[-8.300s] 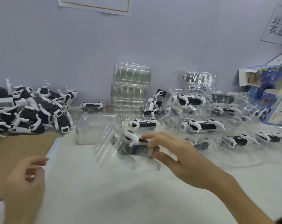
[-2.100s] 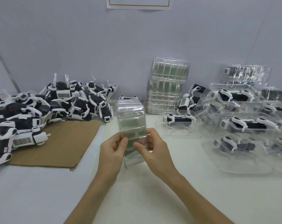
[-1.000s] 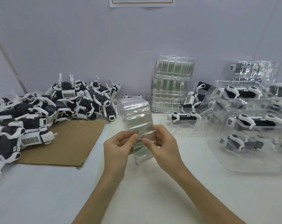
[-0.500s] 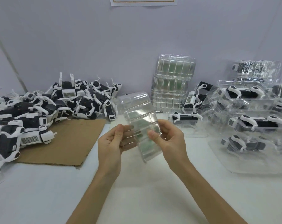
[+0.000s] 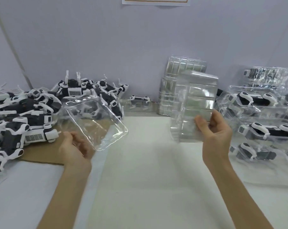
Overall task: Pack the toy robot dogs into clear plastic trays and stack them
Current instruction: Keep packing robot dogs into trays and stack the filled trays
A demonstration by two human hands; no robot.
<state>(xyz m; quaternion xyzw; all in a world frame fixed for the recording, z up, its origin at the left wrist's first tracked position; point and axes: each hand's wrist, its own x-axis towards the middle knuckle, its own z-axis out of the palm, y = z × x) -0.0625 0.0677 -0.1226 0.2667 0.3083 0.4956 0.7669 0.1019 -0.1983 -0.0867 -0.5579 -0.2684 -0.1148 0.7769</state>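
My left hand [image 5: 74,148] holds a single clear plastic tray [image 5: 93,123], tilted, over the edge of the brown cardboard [image 5: 45,151]. My right hand [image 5: 216,136] grips a nested bundle of clear trays [image 5: 193,108], upright, above the white table. A heap of black-and-white toy robot dogs [image 5: 32,113] lies at the left, behind and beside the left hand. Packed trays with dogs inside [image 5: 262,113] are stacked at the right.
A tall stack of empty clear trays [image 5: 169,90] leans against the back wall, partly behind the bundle. One lone robot dog [image 5: 139,100] stands by the wall at centre. The white table surface [image 5: 148,171] stretches between my arms.
The hands have pulled apart: the left drew one tray off the bundle to the left, and the right carried the remaining bundle to the right and higher.
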